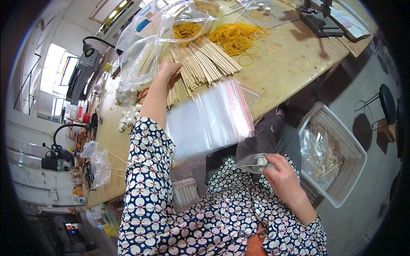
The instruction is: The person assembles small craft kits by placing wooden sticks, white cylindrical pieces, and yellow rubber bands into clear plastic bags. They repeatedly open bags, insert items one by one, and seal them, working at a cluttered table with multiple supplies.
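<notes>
My left hand [168, 68] reaches out over the table and rests on a heap of thin wooden sticks [200, 64], fingers curled around a few of them. My right hand [279, 173] stays low over my lap, gripping a small clear plastic bag [254, 163] with a white cylinder and a stick inside. A stack of clear zip bags [209, 119] with red strips lies at the table's near edge between both hands.
A pile of yellow rubber bands [235, 36] lies beyond the sticks, some inside an open plastic bag [188, 25]. Small white cylinders [128, 113] sit left of my arm. A white basket [337, 158] with filled bags stands on the floor at right. A black stool [386, 100] stands further right.
</notes>
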`<state>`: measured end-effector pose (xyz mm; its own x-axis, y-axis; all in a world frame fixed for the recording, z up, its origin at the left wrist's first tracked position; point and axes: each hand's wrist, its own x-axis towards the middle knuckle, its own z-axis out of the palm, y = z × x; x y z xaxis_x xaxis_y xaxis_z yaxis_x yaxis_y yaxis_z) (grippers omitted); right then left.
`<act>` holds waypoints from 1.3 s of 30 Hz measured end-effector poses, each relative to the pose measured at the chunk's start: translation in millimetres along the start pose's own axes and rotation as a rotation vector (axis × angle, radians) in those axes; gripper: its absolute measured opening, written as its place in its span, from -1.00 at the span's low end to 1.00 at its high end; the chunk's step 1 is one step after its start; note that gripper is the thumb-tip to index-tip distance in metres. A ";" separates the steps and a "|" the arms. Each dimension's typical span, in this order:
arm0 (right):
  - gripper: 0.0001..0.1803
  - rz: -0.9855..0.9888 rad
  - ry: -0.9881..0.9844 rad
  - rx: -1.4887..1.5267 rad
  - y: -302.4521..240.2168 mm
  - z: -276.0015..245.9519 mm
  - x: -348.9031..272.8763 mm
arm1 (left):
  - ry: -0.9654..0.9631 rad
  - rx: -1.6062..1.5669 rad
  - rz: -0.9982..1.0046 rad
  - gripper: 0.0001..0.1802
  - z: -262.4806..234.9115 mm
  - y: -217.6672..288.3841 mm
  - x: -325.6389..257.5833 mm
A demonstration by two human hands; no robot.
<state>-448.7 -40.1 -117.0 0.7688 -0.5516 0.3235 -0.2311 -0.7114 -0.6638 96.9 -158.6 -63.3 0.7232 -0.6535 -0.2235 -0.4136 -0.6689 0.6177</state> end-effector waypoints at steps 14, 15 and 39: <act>-0.90 -0.052 -0.013 -0.019 -10.4 4.6 7.3 | -0.197 -0.712 0.071 -0.88 -52.2 -20.0 -55.7; -0.91 -0.046 -0.002 -0.023 -11.0 4.3 7.6 | -0.196 -0.739 0.158 -0.90 -52.0 -13.5 -72.5; -0.87 -0.115 -0.094 -0.066 -58.0 -0.9 38.2 | 0.127 -0.817 0.788 -0.23 86.2 -66.1 -368.9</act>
<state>-406.5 -20.3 -65.5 0.8443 -0.4236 0.3281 -0.1747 -0.7965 -0.5788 -190.2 96.2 -86.7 0.4920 -0.7175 0.4931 -0.3271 0.3725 0.8684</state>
